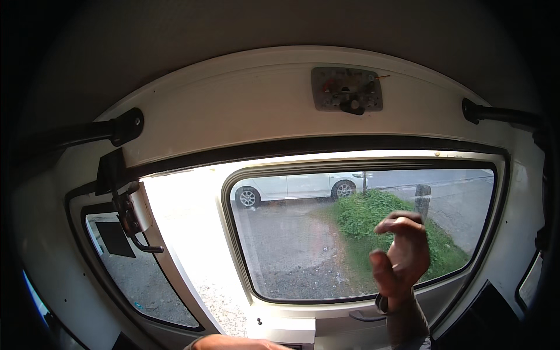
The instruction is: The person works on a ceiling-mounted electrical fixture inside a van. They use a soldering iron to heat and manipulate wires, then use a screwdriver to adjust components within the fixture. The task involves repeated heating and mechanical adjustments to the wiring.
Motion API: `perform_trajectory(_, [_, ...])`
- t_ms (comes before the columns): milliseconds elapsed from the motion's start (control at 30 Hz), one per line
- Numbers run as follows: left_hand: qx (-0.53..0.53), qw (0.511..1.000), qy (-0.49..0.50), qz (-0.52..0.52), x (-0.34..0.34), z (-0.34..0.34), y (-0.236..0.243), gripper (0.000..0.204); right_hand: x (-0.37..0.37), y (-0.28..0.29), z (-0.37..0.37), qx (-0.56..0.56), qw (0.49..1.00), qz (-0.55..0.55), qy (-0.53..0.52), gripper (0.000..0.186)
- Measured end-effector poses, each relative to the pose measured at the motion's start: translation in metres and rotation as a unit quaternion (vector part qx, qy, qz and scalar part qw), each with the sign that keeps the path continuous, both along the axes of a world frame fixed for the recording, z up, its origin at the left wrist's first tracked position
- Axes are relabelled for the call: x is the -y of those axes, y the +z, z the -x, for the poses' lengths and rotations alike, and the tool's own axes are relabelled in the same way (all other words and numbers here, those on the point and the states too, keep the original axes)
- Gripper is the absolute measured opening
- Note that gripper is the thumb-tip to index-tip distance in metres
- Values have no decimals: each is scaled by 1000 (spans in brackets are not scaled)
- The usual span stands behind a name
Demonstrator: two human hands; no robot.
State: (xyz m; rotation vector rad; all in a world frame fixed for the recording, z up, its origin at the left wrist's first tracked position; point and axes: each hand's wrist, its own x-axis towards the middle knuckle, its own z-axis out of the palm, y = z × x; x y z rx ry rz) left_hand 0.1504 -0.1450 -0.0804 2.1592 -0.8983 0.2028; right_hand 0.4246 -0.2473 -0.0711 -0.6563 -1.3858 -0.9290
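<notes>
My right hand (400,256) is raised in front of the rear window (291,239), fingers curved and apart from the thumb, holding nothing, with a dark band at the wrist. Below it is a dark door handle (364,317). My left hand (233,343) shows only in part at the lower edge, below a pale ledge (283,326); what it touches is hidden. Above the window a grey fixture (326,79) with exposed fittings and a small wire is fixed to the cream panel (233,105).
Black grab bars (81,133) flank the panel overhead. A metal latch with a black lever (131,213) stands at the left, by a side pane (151,286) and a bright gap. Outside are a white car (291,185), green plants (367,210), gravel and a post (422,201).
</notes>
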Motion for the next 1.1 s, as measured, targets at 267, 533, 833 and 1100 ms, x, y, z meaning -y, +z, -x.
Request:
perform_trajectory(267, [256, 948, 75, 173, -4, 8, -112, 22, -74, -169, 57, -2, 759, 596, 261, 28])
perform_trajectory(533, [349, 637, 268, 633, 91, 45, -153, 14, -92, -375, 72, 30, 456, 861, 221, 25])
perform_trajectory(833, [-225, 527, 561, 597, 69, 111, -454, 17, -75, -631, 55, 76, 323, 942, 46, 27])
perform_trajectory(1100, [-310, 319, 798, 407, 103, 83, -748, 14, -18, -750, 55, 6, 398, 913, -91, 37])
